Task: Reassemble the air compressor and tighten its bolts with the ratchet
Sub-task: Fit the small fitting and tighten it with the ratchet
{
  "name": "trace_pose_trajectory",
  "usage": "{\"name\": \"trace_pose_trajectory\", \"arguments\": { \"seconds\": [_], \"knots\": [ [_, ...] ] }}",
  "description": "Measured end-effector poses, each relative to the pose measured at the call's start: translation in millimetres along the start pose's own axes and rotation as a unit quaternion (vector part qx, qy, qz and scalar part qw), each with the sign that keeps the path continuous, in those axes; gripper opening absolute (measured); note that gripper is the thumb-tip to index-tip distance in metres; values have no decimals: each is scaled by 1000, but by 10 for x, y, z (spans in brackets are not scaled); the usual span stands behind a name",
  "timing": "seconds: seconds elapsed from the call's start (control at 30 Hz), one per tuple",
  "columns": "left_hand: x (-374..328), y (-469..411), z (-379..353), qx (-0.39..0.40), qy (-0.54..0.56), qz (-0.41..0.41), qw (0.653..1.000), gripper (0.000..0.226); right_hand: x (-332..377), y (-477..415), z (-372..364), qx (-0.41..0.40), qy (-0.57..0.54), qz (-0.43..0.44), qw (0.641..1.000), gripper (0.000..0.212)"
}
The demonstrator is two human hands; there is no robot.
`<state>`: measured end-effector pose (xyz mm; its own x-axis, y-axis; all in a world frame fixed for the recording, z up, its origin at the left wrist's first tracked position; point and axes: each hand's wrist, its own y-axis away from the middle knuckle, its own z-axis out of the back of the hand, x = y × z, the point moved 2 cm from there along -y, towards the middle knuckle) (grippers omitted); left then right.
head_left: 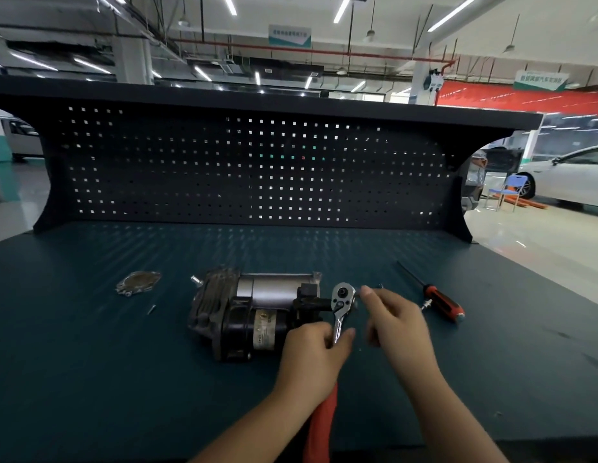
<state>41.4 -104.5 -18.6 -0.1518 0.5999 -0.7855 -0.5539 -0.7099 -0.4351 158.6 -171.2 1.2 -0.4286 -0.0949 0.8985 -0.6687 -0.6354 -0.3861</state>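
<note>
Left hand (312, 354) was wrapped round the shaft of the chrome ratchet (340, 312), fingers curled tight on the bare metal just above its red grip, which ran back toward the person. Right hand (397, 324) was up beside the ratchet's round head, forefinger stretched out at it. It was too blurred to tell whether that hand pinched a small part or only touched the head. The two hands were close together but not joined, with the ratchet head between them.

And here was what mattered: the black and silver cylindrical air compressor (250, 312) lay on its side just left of the hands, long axis running left to right across the dark green bench top (90, 362), its black end fitting touching or nearly touching the ratchet head. The left hand was the nearer one.

Further out, a flat grey metal cover plate (137, 282) sat well apart to the left, a small loose bolt (151, 309) near it, so reassembly looked unfinished. A red and black handled screwdriver (434, 295) lay off to the right.
</note>
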Motion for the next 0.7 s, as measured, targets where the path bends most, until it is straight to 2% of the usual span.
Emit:
{"name": "trace_pose_trajectory", "arguments": {
  "seconds": [0.07,0.2,0.27,0.33,0.43,0.5,0.6,0.7],
  "knots": [
    [-3,-35,-92,-1,-6,18,1000,48,-24,0,-73,42,-34,-36,998,17],
    [-81,-55,-277,27,-73,-10,997,40,-47,-92,-35,45,-68,-55,995,18],
    [-143,-63,-379,35,-80,-30,996,35,-69,-127,-8,76,-164,-120,976,18],
    [-196,-73,-462,52,-57,-36,996,37,-125,-172,35,84,-299,-196,930,21],
    [-196,-124,-528,64,35,-3,997,43,-241,-251,153,90,-467,-244,845,27],
    [-177,-183,-556,59,94,55,992,45,-345,-301,255,87,-539,-265,795,26],
    [-148,-265,-630,43,183,164,968,38,-496,-277,375,123,-600,-307,729,23],
    [-139,-333,-744,50,174,206,962,32,-538,-217,473,169,-622,-307,700,62]
  ]
}}
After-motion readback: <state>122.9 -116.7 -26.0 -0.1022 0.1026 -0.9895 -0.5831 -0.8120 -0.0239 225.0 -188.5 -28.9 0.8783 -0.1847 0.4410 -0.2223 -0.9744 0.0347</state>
